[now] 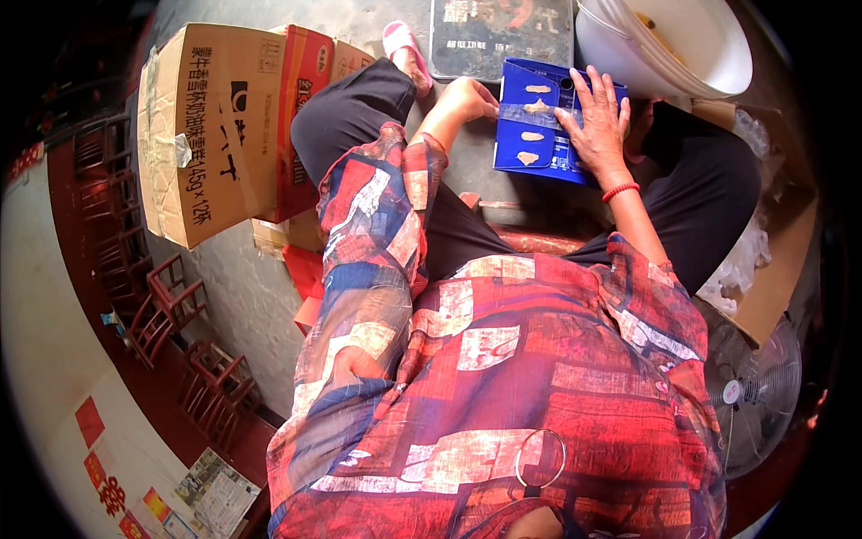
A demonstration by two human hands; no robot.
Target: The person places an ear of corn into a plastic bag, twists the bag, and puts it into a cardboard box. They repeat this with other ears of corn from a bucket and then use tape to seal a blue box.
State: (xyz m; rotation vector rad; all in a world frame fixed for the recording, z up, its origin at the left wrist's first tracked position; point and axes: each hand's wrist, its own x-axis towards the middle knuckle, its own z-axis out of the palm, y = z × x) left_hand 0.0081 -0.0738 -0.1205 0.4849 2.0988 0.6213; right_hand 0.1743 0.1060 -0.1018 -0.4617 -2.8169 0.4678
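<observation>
A blue cardboard box [514,135] with torn tan patches and a strip of tape across it lies in front of me, apparently flat. My right hand [594,130], a red bead bracelet at its wrist, rests on the box's right part with fingers spread. At the box's left edge is my left hand [465,101], its fingers drawn together with the tips beside or against that edge. Whatever those fingers may pinch is too small to make out. Beyond the box lies a dark printed board [501,45].
A white bucket [620,54] stands at the far right, above the box. Large brown cartons [211,135] and a red carton [298,126] are on my left. At right, an open carton [781,260] holds clear plastic bags [750,242], near a fan [759,391]. Wooden chairs [171,296] line the left wall.
</observation>
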